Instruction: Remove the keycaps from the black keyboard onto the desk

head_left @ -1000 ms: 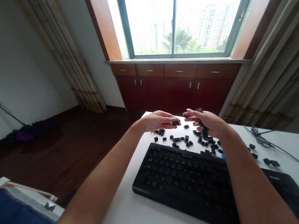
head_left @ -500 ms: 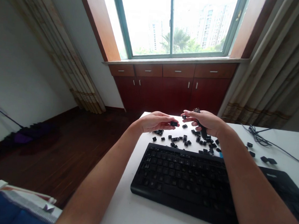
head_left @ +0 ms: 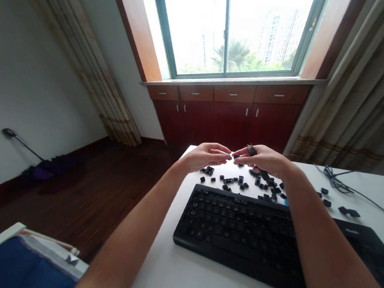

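Observation:
My right hand [head_left: 265, 161] pinches a small black keycap [head_left: 236, 156] between thumb and fingertips. Held in the same hand is a dark, slim-handled tool [head_left: 251, 150], its kind unclear. My left hand [head_left: 207, 157] is close beside it, fingertips drawn together almost touching the keycap; what they hold, if anything, is too small to make out. Below both hands, many loose black keycaps [head_left: 240, 180] lie scattered on the white table [head_left: 169, 266]. Nearer to me is a black keyboard [head_left: 230, 244], partly covered by my right forearm.
A coiled black cable [head_left: 337, 180] lies at the table's right, with more keycaps [head_left: 349, 212] near it. Something small and blue [head_left: 286, 203] shows behind the keyboard. Blue cloth [head_left: 19, 263] is at lower left. Red cabinets [head_left: 230, 125] stand under the window.
My hands have come closer together. The black keycap seen in my left fingers earlier no longer shows there. My view has shifted slightly to the left.

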Demonstrator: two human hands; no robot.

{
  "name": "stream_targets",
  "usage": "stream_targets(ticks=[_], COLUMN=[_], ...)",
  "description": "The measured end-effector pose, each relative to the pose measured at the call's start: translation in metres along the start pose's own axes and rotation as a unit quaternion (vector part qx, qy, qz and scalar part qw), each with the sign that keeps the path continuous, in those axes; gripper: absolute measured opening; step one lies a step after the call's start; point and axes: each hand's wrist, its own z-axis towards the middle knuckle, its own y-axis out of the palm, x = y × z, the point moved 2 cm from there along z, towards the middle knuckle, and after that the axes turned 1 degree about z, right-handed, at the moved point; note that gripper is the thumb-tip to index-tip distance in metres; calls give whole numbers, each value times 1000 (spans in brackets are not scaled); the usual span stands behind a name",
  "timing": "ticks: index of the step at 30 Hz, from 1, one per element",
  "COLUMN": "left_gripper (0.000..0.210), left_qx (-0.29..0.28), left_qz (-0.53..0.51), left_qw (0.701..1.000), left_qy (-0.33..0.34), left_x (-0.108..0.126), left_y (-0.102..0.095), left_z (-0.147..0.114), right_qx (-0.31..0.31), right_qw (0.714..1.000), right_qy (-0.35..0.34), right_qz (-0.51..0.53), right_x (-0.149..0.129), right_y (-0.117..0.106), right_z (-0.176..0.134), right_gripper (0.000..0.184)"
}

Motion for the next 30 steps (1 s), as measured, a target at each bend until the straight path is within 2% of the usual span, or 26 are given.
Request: stream_targets(ticks=[4, 8, 13, 18, 21, 25, 30], left_gripper=[45, 46, 38, 39, 41, 40, 39], left_qx=[68, 141, 238, 337, 336, 321, 282], left_qz=[5, 29, 90, 87, 73, 66, 63], left_qw=[997, 989, 965, 935, 937, 943, 954], left_qy=[26, 43, 68, 65, 58, 64, 77], left_x=[-14, -28, -41, -65, -75, -76, -72], left_y=[6, 5, -11, -27, -28, -25, -19], left_z=[-18, -48, -81, -90, -89, -90, -91], right_qx=[-42, -56, -82, -95, -94, -131, -160], right_qw=[999, 998, 995, 988, 978, 955, 940], right_qy=[-22, -34, -37, -13, -14, -38, -62], right_qz=[-10, -24, -49, -122, -187, -265, -294], right_x=[-4, -9, -17, -25, -29, -30, -25], right_y=[6, 9, 16, 33, 51, 86, 118], right_z=[-2, -4, -6, -4, -1, 1, 4], right_gripper=[50, 43, 41, 42, 41, 32, 22])
